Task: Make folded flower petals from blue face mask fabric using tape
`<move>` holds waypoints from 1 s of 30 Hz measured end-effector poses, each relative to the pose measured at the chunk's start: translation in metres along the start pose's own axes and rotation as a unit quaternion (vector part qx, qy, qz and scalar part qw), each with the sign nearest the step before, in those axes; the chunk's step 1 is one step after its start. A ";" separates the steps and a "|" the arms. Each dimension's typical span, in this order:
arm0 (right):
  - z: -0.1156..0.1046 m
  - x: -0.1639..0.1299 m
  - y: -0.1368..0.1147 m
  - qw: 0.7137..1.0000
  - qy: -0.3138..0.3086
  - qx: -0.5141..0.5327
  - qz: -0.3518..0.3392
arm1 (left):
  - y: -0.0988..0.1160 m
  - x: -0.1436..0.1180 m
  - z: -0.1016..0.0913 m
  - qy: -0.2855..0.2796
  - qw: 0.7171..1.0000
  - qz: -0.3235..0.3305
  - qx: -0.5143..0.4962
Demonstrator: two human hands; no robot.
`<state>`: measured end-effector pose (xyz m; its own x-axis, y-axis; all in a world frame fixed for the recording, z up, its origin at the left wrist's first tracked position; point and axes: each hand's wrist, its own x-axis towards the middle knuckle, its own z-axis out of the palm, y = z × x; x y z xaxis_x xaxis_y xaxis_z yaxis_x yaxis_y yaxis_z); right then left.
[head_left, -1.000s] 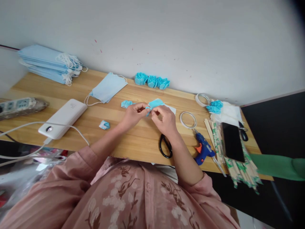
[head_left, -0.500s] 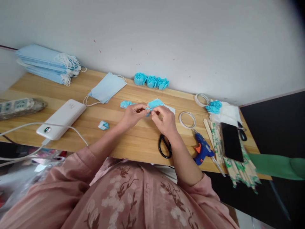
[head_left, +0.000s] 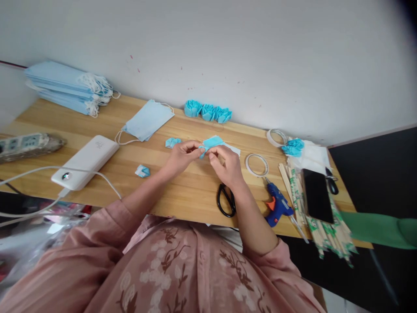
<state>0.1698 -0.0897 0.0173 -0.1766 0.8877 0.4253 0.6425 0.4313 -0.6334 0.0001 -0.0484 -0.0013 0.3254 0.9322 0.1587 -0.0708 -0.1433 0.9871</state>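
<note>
Between my two hands is a small folded piece of blue mask fabric (head_left: 202,153). My left hand (head_left: 182,157) pinches its left side with thumb and index finger. My right hand (head_left: 226,164) is closed at its right side, fingertips close to the left ones. Just behind the fingers lie blue fabric pieces (head_left: 213,141) and a white sheet (head_left: 233,150), partly covered by my right hand. A folded blue piece (head_left: 172,142) rests beyond my left hand, and another blue-and-white folded piece (head_left: 142,171) lies nearer on the left. Black-handled scissors (head_left: 219,201) sit by my right forearm.
Blue fabric flowers (head_left: 208,112) stand along the wall. Face masks (head_left: 148,120), a mask stack (head_left: 65,87), a power bank (head_left: 86,163) and a power strip (head_left: 28,145) occupy the left. Tape rolls (head_left: 267,165), a glue gun (head_left: 276,204), wrapped chopsticks (head_left: 332,239) and a phone (head_left: 317,195) are rightward.
My hands stay in nearly the same place. The fingers have shifted slightly on the blue piece, and more of it shows at my left fingertips. The view has moved a little.
</note>
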 end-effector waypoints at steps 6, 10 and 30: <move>-0.005 0.001 0.002 0.995 0.070 0.049 0.042 | -0.004 0.002 -0.002 -0.002 1.000 -0.026 -0.011; -0.001 0.000 0.004 0.997 0.021 0.061 0.048 | -0.004 0.000 0.000 -0.019 0.999 -0.011 0.026; 0.003 0.000 0.011 0.990 0.061 0.112 0.062 | -0.006 -0.001 -0.001 -0.066 0.996 -0.024 0.059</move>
<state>0.1744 -0.0848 0.0085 -0.0068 0.9157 0.4018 0.4690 0.3578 -0.8075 -0.0007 -0.0479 -0.0076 0.4470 0.8884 0.1046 0.0568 -0.1448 0.9878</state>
